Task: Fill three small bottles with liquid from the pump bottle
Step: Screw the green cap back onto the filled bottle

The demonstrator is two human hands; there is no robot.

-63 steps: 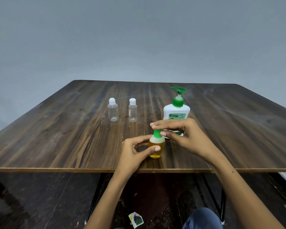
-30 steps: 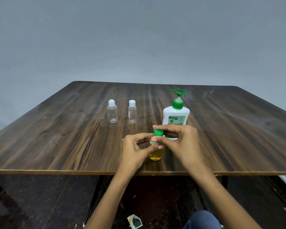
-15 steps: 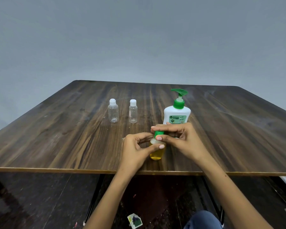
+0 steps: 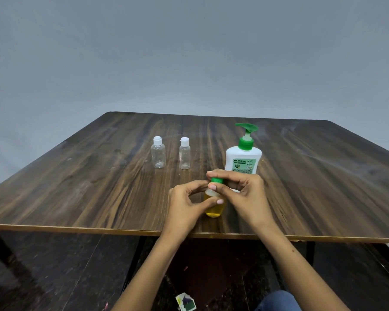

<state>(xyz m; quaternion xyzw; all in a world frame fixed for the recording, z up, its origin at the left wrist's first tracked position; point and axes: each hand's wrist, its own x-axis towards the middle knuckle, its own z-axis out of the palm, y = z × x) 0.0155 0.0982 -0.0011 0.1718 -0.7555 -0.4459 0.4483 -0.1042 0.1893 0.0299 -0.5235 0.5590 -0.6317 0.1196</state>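
Since a moment ago the right hand [image 4: 240, 191] has rolled its pinch round the green cap [image 4: 216, 180] while the left hand [image 4: 186, 203] grips the yellow-filled small bottle [image 4: 212, 209] standing near the table's [image 4: 76, 198] front edge (capping or uncapping, I cannot tell), both clear bottles [image 4: 158, 152] untouched.

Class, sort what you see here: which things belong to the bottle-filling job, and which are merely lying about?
Part of the job:
- pump bottle
- yellow-filled bottle, gripped by the left hand
- its green cap, pinched by the right hand
- wider clear bottle
- narrower clear bottle
- table

Lying about:
- scrap of packaging on the floor
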